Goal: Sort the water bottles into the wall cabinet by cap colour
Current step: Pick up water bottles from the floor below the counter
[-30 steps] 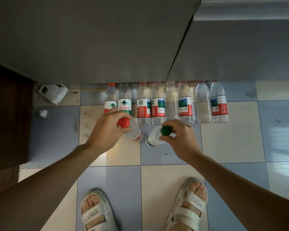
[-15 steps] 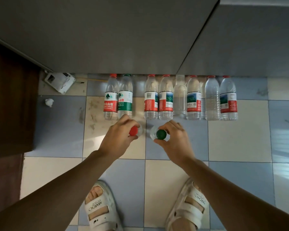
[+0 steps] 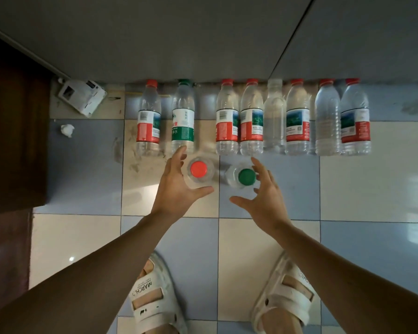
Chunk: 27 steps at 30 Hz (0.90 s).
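**Mia:** Both hands have let go since a moment ago. Before, each one pinched a cap; now the two bottles stand on the floor.

**Tom:** What's biggest up there?

**Mia:** That wide grey cabinet underside (image 3: 155,37) fills the top. It hides the tops of the caps in the row of clear plastic water bottles (image 3: 251,116) standing along the wall. Next is the dark brown wooden panel (image 3: 7,116) on the left, cut off by the edge.

**Tom:** And the floor?

**Mia:** Blue and cream square floor tiles (image 3: 372,186), with lots of bare room on the right. Two white strapped sandals (image 3: 155,300) are cut off at the bottom.

**Tom:** The hands?

**Mia:** My left hand (image 3: 179,186) is spread wide, fingers curved around the clear bottle with the red cap (image 3: 198,169). I can't tell if the thumb touches it. My right hand (image 3: 263,196) is spread wide too, beside the clear bottle with the green cap (image 3: 246,176), holding nothing. Both bottles stand just in front of the row.

**Tom:** Small stuff?

**Mia:** A white plastic box (image 3: 82,96) lies by the wall. Near it sits a little crumpled white paper ball (image 3: 67,130).
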### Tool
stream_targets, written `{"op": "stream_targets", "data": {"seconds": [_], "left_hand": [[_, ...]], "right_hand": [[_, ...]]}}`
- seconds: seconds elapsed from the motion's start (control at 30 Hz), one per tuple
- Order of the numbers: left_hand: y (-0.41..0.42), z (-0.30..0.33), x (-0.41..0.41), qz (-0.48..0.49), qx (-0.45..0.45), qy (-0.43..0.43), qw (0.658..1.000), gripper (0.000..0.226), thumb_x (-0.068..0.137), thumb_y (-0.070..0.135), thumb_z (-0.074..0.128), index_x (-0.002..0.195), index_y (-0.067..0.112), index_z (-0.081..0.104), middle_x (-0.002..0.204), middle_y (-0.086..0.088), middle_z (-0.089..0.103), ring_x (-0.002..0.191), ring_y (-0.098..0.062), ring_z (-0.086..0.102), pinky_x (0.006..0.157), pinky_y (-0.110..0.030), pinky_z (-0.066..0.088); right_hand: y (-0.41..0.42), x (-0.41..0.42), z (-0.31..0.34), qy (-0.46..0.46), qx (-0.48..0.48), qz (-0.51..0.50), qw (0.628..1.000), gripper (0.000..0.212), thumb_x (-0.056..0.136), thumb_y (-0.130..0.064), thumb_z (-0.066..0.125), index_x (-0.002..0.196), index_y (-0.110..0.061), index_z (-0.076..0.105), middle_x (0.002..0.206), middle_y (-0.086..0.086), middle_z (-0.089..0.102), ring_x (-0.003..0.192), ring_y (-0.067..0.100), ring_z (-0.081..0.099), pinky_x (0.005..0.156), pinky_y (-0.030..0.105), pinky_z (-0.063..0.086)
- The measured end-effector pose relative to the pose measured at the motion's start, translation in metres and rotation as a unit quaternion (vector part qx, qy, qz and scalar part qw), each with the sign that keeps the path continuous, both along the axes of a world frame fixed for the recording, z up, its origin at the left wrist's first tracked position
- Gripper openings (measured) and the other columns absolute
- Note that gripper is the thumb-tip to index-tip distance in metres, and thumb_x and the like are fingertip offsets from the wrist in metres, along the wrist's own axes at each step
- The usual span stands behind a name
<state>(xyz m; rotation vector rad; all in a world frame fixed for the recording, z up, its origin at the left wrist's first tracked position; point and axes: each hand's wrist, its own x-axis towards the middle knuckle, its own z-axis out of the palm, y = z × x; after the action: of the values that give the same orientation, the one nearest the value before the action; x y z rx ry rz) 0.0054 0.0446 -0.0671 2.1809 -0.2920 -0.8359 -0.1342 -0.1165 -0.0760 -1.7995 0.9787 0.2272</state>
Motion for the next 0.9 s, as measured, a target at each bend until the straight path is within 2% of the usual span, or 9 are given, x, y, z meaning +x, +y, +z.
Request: {"op": "stream_targets", "data": {"seconds": [0.13, 0.2, 0.27, 0.33, 0.43, 0.53, 0.67, 0.8, 0.9], "left_hand": [[0.003, -0.029, -0.009, 0.01, -0.026, -0.036, 0.999, 0.091, 0.061, 0.03, 0.097, 0.136, 0.029, 0.046, 0.132, 0.012, 0.056, 0.121, -0.01, 0.054, 0.104, -0.042, 0.051], [-0.001, -0.039, -0.009, 0.026, -0.049, -0.041, 0.998, 0.078, 0.063, 0.029, 0.096, 0.127, 0.033, 0.052, 0.121, 0.014, 0.062, 0.113, -0.008, 0.059, 0.101, -0.036, 0.053], [-0.007, -0.045, -0.008, 0.048, -0.071, -0.04, 0.996, 0.068, 0.065, 0.029, 0.094, 0.117, 0.047, 0.054, 0.112, 0.018, 0.065, 0.109, -0.007, 0.062, 0.096, -0.029, 0.053], [-0.009, -0.048, -0.008, 0.062, -0.077, -0.042, 0.994, 0.063, 0.066, 0.027, 0.093, 0.109, 0.053, 0.054, 0.105, 0.022, 0.067, 0.104, -0.003, 0.063, 0.09, -0.021, 0.053], [0.0, -0.047, -0.014, 0.091, -0.064, -0.028, 0.993, 0.057, 0.066, 0.028, 0.095, 0.106, 0.046, 0.059, 0.1, 0.026, 0.068, 0.097, 0.004, 0.064, 0.081, -0.01, 0.05], [0.004, -0.035, -0.016, 0.105, -0.058, 0.002, 0.993, 0.058, 0.065, 0.028, 0.096, 0.111, 0.038, 0.061, 0.102, 0.025, 0.068, 0.097, 0.004, 0.064, 0.086, -0.02, 0.055], [0.005, 0.003, -0.001, 0.115, -0.058, 0.023, 0.991, 0.064, 0.068, 0.025, 0.094, 0.122, 0.027, 0.061, 0.108, 0.016, 0.068, 0.101, -0.001, 0.064, 0.095, -0.027, 0.054], [0.002, 0.063, 0.021, 0.112, -0.064, 0.031, 0.991, 0.064, 0.074, 0.018, 0.09, 0.129, 0.015, 0.058, 0.12, 0.001, 0.068, 0.111, -0.018, 0.064, 0.1, -0.034, 0.054], [-0.003, 0.123, 0.039, 0.106, -0.079, 0.024, 0.991, 0.062, 0.072, 0.019, 0.091, 0.126, 0.012, 0.061, 0.117, -0.002, 0.07, 0.11, -0.024, 0.066, 0.098, -0.036, 0.056]], "right_hand": [[0.004, 0.006, -0.03, -0.027, 0.013, -0.021, 0.999, 0.092, 0.072, -0.026, 0.091, 0.146, -0.036, 0.038, 0.141, -0.005, 0.052, 0.128, 0.016, 0.049, 0.108, 0.041, 0.045], [0.001, 0.013, -0.041, -0.043, 0.02, -0.015, 0.999, 0.085, 0.069, -0.026, 0.093, 0.137, -0.041, 0.044, 0.131, -0.01, 0.058, 0.119, 0.009, 0.054, 0.101, 0.027, 0.046], [-0.002, 0.019, -0.045, -0.053, 0.028, -0.023, 0.998, 0.077, 0.065, -0.024, 0.095, 0.121, -0.049, 0.048, 0.114, -0.021, 0.062, 0.105, -0.007, 0.058, 0.083, 0.005, 0.044], [-0.002, 0.019, -0.047, -0.061, 0.04, -0.049, 0.996, 0.072, 0.063, -0.02, 0.095, 0.112, -0.049, 0.051, 0.104, -0.026, 0.064, 0.096, -0.018, 0.057, 0.071, -0.001, 0.043], [0.006, 0.012, -0.042, -0.054, 0.063, -0.076, 0.994, 0.068, 0.063, -0.018, 0.095, 0.113, -0.045, 0.056, 0.102, -0.024, 0.067, 0.098, -0.008, 0.062, 0.075, 0.007, 0.045], [0.003, 0.004, -0.026, -0.045, 0.059, -0.08, 0.994, 0.065, 0.064, -0.021, 0.095, 0.11, -0.045, 0.055, 0.104, -0.022, 0.066, 0.102, -0.001, 0.061, 0.08, 0.015, 0.045], [-0.003, 0.005, 0.009, -0.045, 0.054, -0.071, 0.995, 0.071, 0.065, -0.024, 0.095, 0.122, -0.037, 0.055, 0.111, -0.016, 0.066, 0.107, 0.011, 0.062, 0.087, 0.027, 0.049], [-0.015, 0.023, 0.064, -0.061, 0.053, -0.058, 0.995, 0.073, 0.064, -0.025, 0.095, 0.125, -0.031, 0.056, 0.112, -0.014, 0.067, 0.108, 0.011, 0.062, 0.093, 0.032, 0.053], [-0.028, 0.045, 0.12, -0.085, 0.059, -0.046, 0.994, 0.075, 0.064, -0.025, 0.095, 0.129, -0.029, 0.056, 0.113, -0.013, 0.067, 0.109, 0.011, 0.062, 0.097, 0.035, 0.053]]}}
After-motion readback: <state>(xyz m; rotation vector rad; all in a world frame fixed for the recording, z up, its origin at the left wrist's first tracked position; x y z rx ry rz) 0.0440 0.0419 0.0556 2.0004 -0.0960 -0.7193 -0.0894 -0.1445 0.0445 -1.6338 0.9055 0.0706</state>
